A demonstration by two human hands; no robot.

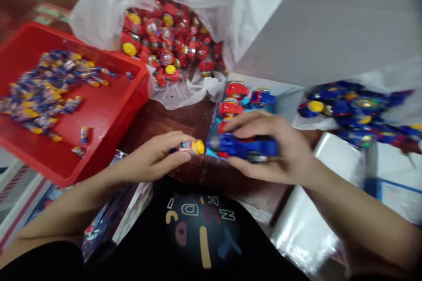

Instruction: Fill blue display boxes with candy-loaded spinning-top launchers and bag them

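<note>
Between thumb and fingers, my left hand (161,156) pinches a small toy figure (189,146) with a yellow end that points right. My right hand (273,149) grips a blue toy vehicle (245,147), its grey end facing the figure across a narrow gap. Just beyond my right hand, and partly hidden by it, is a light-blue box (216,118) containing several red toy vehicles (236,90) and a blue one (262,96). Blur hides the finer details of both held toys.
At left stands a red bin (108,116) with many small figures (49,92). Red toys (171,37) fill a white plastic bag (99,4) at the back. Blue toys (359,105) lie in a pile at right, near clear plastic wrap (306,228). A grey panel (346,22) rises behind.
</note>
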